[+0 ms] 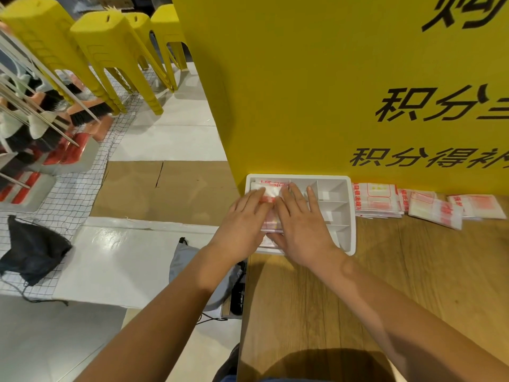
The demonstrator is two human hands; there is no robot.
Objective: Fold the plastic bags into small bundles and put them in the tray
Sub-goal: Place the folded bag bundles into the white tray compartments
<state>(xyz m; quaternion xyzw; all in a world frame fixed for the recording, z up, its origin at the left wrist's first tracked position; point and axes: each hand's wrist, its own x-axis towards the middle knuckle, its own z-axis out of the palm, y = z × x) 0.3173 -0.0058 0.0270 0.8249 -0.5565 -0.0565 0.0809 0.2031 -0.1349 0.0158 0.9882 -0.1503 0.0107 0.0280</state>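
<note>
Both hands lie flat, fingers straight and close together: the left hand point(242, 216) and right hand point(300, 219) press side by side on the white folded plastic bags with red print point(268, 188), curling round nothing. These bundles sit in the long left compartment of the white divided plastic tray point(349, 216), which stands on the brown wooden tabletop point(413, 271) against the tall yellow board with black characters point(303, 92) at its twelve o'clock. At the tray's three o'clock, more flat red-printed bags point(377, 201) lie along the board's foot. At ten o'clock stand yellow plastic stools point(110, 51); at eight o'clock a black drawstring pouch point(33, 249) lies on the floor.
</note>
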